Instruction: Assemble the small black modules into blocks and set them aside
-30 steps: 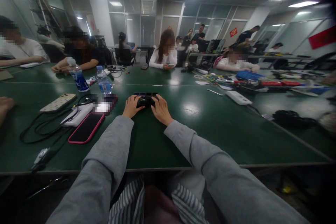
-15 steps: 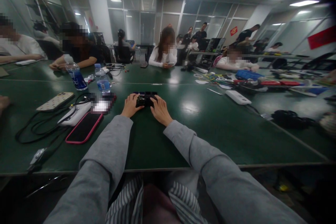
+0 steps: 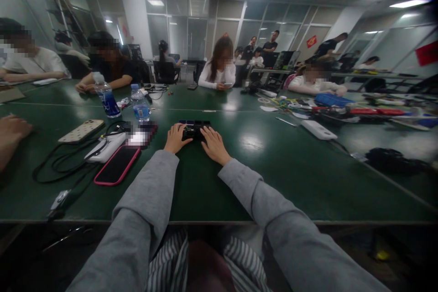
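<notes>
On the green table, straight ahead, lies a small black device (image 3: 192, 132) with some greenish detail on its surface; its exact kind is too small to make out. A row of dark square pieces (image 3: 194, 123) shows along its far side. My left hand (image 3: 176, 138) grips the device's left end, thumb along the near edge and fingers over the top. My right hand (image 3: 215, 145) holds the right end, its fingers bent over it and covering that part. Both hands rest low at the tabletop.
Left of my arms lie a pink-edged phone (image 3: 117, 165), a white power bank (image 3: 106, 147) with black cables and a patterned phone (image 3: 81, 131). Two bottles (image 3: 108, 100) stand beyond. Rightward are a white device (image 3: 318, 130) and cluttered wires (image 3: 290, 104). Another person's hand (image 3: 15, 130) is at far left.
The whole view has shifted slightly, so things appear farther right. The other person's hand at the far left shows more. Both my hands stay on the black device, the right fingers slightly shifted.
</notes>
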Demonstrator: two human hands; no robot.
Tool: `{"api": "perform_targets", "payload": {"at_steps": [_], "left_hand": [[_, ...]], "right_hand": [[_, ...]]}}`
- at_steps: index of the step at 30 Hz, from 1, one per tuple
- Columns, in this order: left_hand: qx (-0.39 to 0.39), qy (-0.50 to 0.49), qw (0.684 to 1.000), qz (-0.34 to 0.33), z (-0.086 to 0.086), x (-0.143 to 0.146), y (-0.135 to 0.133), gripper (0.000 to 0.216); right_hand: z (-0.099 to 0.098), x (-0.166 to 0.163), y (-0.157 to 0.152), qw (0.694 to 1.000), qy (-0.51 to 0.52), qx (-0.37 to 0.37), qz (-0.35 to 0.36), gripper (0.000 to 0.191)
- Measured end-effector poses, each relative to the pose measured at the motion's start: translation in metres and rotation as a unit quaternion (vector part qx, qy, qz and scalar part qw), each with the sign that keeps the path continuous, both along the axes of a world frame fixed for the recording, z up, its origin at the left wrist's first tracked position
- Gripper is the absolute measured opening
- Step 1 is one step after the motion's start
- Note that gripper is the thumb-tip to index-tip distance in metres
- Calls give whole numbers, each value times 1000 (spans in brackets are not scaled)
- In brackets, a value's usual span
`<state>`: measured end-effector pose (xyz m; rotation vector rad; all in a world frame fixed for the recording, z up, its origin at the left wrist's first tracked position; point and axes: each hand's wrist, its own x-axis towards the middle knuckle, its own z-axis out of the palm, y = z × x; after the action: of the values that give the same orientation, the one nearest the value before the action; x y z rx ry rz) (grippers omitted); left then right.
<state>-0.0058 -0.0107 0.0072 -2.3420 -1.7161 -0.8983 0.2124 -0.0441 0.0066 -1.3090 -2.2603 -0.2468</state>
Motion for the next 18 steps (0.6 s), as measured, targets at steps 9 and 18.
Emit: {"api": "perform_targets", "payload": {"at_steps": [9,18], "left_hand": [[-2,-5,1000,8,-1,2,-1,70],[8,-6,1000,4,-4,1,2,70]], "right_hand": [[-2,1,2,1000,2,-18,1,56],[-2,1,4,1000,9,-27,3,56]]}}
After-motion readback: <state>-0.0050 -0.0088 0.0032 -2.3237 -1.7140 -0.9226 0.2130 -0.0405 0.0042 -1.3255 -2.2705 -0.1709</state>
